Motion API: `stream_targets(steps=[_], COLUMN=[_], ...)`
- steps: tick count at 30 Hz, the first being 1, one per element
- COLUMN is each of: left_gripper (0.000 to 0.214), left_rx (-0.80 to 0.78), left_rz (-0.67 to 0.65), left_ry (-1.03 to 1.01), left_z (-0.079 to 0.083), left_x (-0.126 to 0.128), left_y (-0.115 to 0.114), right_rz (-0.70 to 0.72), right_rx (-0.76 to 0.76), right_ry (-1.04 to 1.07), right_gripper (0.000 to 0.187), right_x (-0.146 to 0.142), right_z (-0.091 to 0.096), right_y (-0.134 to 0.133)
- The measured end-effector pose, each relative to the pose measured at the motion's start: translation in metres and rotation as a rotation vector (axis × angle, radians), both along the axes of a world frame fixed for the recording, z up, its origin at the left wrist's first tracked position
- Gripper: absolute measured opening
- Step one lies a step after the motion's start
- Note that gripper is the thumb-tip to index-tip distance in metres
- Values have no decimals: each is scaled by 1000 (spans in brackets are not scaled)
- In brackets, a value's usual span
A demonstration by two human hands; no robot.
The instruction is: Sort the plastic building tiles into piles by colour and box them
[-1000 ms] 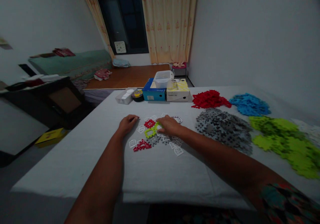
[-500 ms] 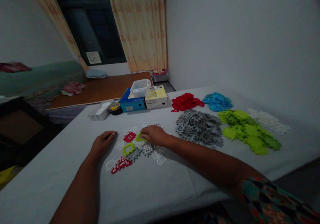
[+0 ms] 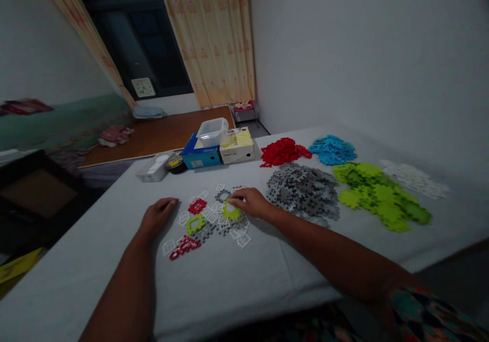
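Note:
My right hand (image 3: 250, 202) pinches a lime-green notched plastic building piece (image 3: 230, 212) over the mixed pieces in the middle of the table. White lattice pieces (image 3: 210, 213) lie under and around it, with grey pieces (image 3: 204, 232) among them. A red piece (image 3: 197, 206) and a lime-green square frame (image 3: 195, 224) lie to the left, and red pieces (image 3: 185, 247) lie nearer me. My left hand (image 3: 156, 218) rests on the table left of these pieces, fingers curled together with nothing visible in them.
Piles of red pieces (image 3: 284, 152), blue pieces (image 3: 332, 149), grey pieces (image 3: 301, 191), lime-green pieces (image 3: 382, 194) and white pieces (image 3: 414, 179) lie on the right. A blue box (image 3: 202, 159), a yellow-and-white box (image 3: 237, 147), a clear container (image 3: 212, 132) and a tape roll (image 3: 176, 163) stand behind.
My right hand has moved slightly right with the lime-green piece, which now shows more fully. A grey square frame behind it has come into view. My left hand stays in place.

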State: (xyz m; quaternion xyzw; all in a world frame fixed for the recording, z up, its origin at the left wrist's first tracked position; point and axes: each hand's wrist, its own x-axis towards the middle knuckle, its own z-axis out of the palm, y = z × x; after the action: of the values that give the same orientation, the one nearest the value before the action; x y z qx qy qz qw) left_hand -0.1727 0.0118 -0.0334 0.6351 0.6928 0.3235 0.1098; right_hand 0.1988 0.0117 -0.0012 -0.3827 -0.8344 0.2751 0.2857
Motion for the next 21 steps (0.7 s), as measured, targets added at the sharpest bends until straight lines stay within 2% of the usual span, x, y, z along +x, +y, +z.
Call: stream_targets(steps=[6,12,18,21], left_gripper=[61,65,59,57], left_rx=[0,10,-4,-8], left_rz=[-2,-17,-7,-3], left_ry=[-47,-72,-58,-75], left_z=[2,-2,-5,-4], left_x=[9,6,5,7], left_y=[-6,-5,-3,-4], right_rz=[15,-36,-104,45], right_rx=[-98,-153,-20,-27], right_ry=[137,188,169,101], right_gripper=[18,17,14,14], right_x=[3,1,8,16], right_z=[-17,-27,-20,-12], right_y=[2,5,4,-1])
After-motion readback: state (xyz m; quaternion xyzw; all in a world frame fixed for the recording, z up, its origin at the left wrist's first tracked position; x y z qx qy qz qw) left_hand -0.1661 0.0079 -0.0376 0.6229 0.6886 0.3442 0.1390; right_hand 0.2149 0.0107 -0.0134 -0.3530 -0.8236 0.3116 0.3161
